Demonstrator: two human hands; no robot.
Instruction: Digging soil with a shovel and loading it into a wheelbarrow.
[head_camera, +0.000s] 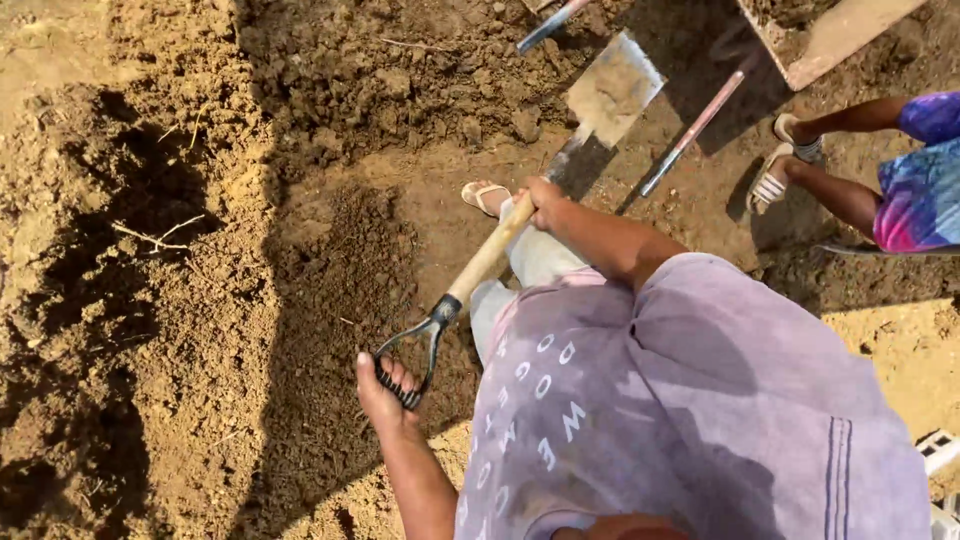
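No packages, labels or signs show on the ground; the only lettering is pale print on the person's lilac shirt (700, 400), running down its left front.

The shovel (520, 215) lies on a slant across the middle of the view. Its long axis runs from near left to far right: the black D-shaped grip sits low and near, the pale wooden shaft rises from it, and the flat metal blade (612, 92), dusted with soil, points away to the far right, over the packed earth by the loose dirt (400, 80).

The left hand (385, 390) is closed around the black grip at the near end, fingers curled over the bar. The right hand (545, 200) is wrapped around the wooden shaft farther up, close to where the shaft meets the blade socket. A foot in a light sandal (483, 196) stands just beside the shaft, on the left of that hand.

Rough, clumped brown soil fills the left half, with deep shadow in its hollows. At the far right another person's legs (830, 180) in striped sandals stand on the dirt, near a thin pink rod (695, 125) lying on the ground and a wooden board (830, 40) at the top edge.
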